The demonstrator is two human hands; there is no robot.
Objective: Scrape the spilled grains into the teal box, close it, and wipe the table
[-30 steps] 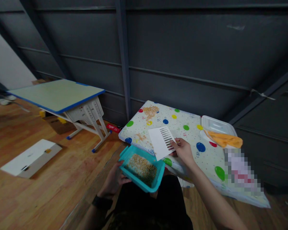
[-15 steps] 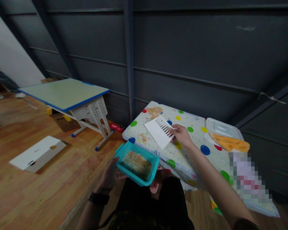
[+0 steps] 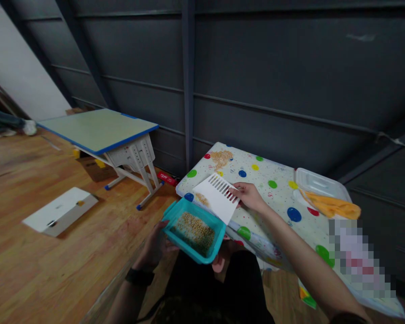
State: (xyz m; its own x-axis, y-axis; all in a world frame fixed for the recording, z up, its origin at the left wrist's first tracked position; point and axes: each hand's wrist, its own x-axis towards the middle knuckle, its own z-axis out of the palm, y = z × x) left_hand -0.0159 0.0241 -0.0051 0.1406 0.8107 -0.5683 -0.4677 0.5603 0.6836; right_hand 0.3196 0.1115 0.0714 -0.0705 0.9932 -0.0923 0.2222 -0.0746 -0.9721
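Across the spotted surface (image 3: pixel 281 198), the white slotted card (image 3: pixel 219 206) had shifted towards the teal tray (image 3: pixel 205 215). Fingers of the left hand (image 3: pixel 155 246) grasped the tray at nine o'clock; likely stiff yet weighty, it wanted support underneath. At its one o'clock, fingers of the right hand (image 3: pixel 251 196) pinched the card beside its slots, probably light and bendable. Loose kernels (image 3: pixel 222 157) lay at the card's twelve o'clock.
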